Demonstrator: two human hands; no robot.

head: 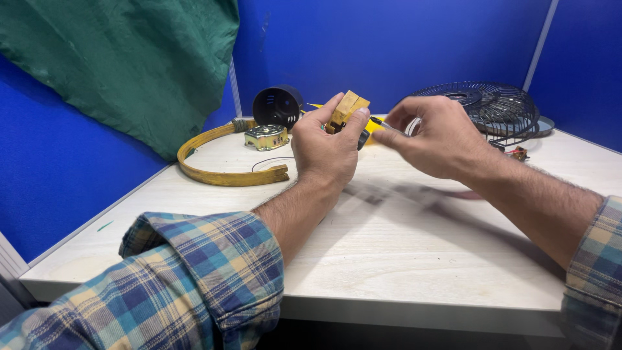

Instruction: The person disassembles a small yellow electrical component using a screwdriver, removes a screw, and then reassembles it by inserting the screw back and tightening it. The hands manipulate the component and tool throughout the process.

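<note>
My left hand (pixel 329 148) is raised above the table and grips a small yellow block-shaped part (pixel 346 110) between thumb and fingers. My right hand (pixel 439 137) is beside it, pinching a thin screwdriver (pixel 384 126) whose tip points at the yellow part. Both forearms wear plaid sleeves.
On the pale wooden table (pixel 402 246) lie a curved yellow ring piece (pixel 220 174), a small metal motor (pixel 266 137), a dark cylindrical housing (pixel 277 105) and a black wire fan guard (pixel 492 110). A green cloth (pixel 129 58) hangs over the blue partition at left.
</note>
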